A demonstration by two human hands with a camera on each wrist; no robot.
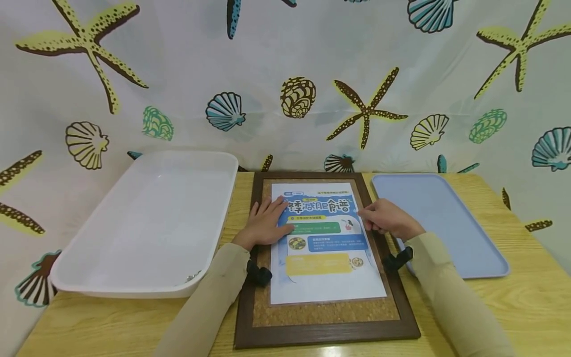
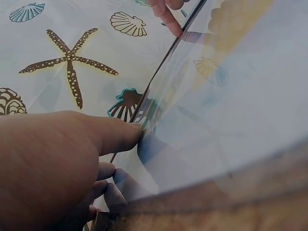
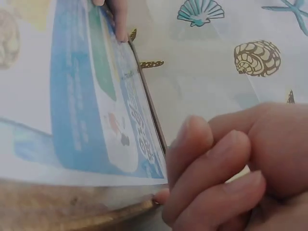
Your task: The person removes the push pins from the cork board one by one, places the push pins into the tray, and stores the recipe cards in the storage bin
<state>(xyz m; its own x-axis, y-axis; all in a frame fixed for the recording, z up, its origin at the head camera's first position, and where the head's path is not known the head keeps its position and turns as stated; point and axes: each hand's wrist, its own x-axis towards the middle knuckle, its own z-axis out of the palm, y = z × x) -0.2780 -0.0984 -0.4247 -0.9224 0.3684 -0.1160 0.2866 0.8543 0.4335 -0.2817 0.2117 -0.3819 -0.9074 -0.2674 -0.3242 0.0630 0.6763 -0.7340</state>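
A printed poster in blue, green and yellow lies on a cork board with a dark brown frame. My left hand rests on the poster's upper left side, fingers spread; in the left wrist view its thumb lies along the sheet. At the poster's upper right edge is my right hand, its fingertips touching the margin. The right wrist view shows that hand's fingers curled inward. Whether anything small sits between those fingertips is hidden.
A large white tray stands on the left, with a few small metallic bits in its near right corner. A flat light-blue tray lies to the right, partly behind my right forearm. A shell-patterned curtain hangs behind the wooden table.
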